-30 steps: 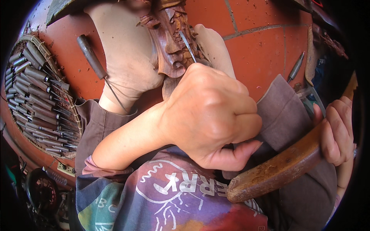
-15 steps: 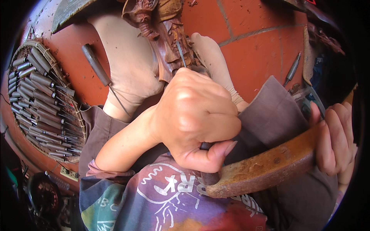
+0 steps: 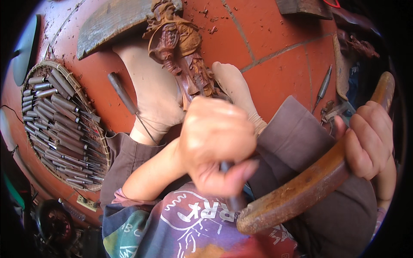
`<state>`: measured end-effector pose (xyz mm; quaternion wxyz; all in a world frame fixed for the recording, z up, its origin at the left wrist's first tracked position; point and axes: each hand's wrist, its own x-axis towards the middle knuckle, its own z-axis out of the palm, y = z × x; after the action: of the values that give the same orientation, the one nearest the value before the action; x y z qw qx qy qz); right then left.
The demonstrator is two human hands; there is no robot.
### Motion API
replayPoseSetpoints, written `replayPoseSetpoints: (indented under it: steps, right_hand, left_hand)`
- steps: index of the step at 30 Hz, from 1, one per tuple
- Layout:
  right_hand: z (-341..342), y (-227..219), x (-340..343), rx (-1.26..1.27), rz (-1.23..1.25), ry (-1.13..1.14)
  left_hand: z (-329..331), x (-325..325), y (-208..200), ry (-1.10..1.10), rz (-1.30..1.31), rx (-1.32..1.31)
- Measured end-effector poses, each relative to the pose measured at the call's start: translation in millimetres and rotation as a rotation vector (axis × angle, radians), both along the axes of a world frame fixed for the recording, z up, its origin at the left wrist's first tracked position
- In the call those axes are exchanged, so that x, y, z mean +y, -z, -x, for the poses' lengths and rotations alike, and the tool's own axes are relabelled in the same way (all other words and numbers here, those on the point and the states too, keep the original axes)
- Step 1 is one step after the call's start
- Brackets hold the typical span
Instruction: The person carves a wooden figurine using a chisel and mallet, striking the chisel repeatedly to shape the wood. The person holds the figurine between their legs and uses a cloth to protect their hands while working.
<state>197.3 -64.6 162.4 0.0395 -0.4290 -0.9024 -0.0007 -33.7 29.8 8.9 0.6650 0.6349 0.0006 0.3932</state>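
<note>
My left hand (image 3: 219,142), blurred by motion, is closed round the dark handle of a carving chisel (image 3: 235,203); its blade is hidden behind the hand. Just beyond the knuckles lies a reddish-brown wood carving (image 3: 185,49) with deep folds, set between my feet. At the right, my right hand (image 3: 368,142) wraps round a curved wooden mallet (image 3: 297,187). The mallet's near end is close to the butt of the chisel handle; I cannot tell whether they touch.
At left, a woven basket (image 3: 92,95) holds several dark-handled chisels. A loose chisel (image 3: 122,93) leans by my left foot (image 3: 157,90). Another tool (image 3: 322,89) lies at right on red tiles (image 3: 279,64). A wooden board (image 3: 116,23) sits behind, amid wood chips.
The view has shifted, showing more of the carving and board. The mallet's near end has swung lower, off the chisel's butt. Both hands keep their grips.
</note>
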Motion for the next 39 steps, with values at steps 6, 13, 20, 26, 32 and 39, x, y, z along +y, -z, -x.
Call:
replayPoseSetpoints:
  steps: [6,13,20,26,32,39]
  right_hand:
    - [-10.4,-0.6,-0.9,0.032,0.223,-0.032]
    - [-34.3,18.9,2.2,0.029,0.278,0.087]
    - [-91.2,26.8,-33.7,0.094,0.555,0.817]
    - [-86.1,18.0,-27.8,0.398,0.692,1.098]
    - [-81.4,21.7,-37.4,0.369,0.660,1.128]
    - [-76.2,23.8,-34.2,0.243,0.649,1.022]
  left_hand:
    - [48.5,16.9,-30.7,-0.395,-0.118,0.326]
    - [40.0,20.1,-47.2,-0.420,0.035,0.765]
    - [-78.7,-21.2,-20.9,-0.486,-0.059,0.310]
    - [-108.6,-1.6,-7.3,-0.639,0.103,0.271]
    - [-105.0,-1.2,-4.4,-0.740,0.058,0.357]
    - [-101.6,1.5,1.3,-0.816,0.023,0.305]
